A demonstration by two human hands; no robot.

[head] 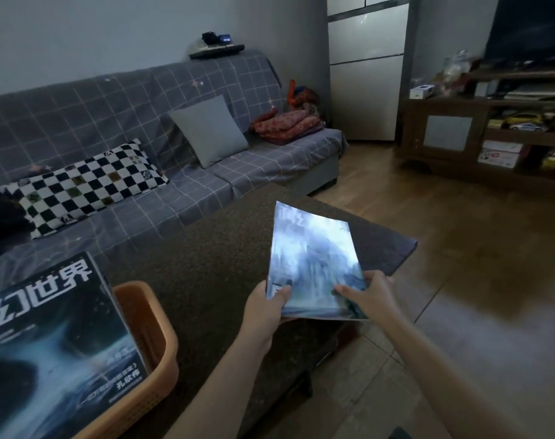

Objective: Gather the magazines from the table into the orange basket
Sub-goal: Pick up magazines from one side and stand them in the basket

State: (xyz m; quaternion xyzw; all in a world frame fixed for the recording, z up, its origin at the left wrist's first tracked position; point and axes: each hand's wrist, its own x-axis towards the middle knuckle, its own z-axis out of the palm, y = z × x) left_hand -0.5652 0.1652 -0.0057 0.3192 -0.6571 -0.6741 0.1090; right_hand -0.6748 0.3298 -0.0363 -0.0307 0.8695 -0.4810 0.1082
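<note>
Checkered pillow [82, 188] on sofa [181, 128]

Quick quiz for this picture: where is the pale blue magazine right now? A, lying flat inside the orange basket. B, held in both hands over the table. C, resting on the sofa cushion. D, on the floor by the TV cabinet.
B: the left hand and right hand both grip the near edge of the pale blue magazine above the table, away from the orange basket.

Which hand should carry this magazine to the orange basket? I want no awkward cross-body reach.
Left, probably. The left hand already grips the magazine on the side nearer the orange basket; the right hand would have to cross over.
</note>
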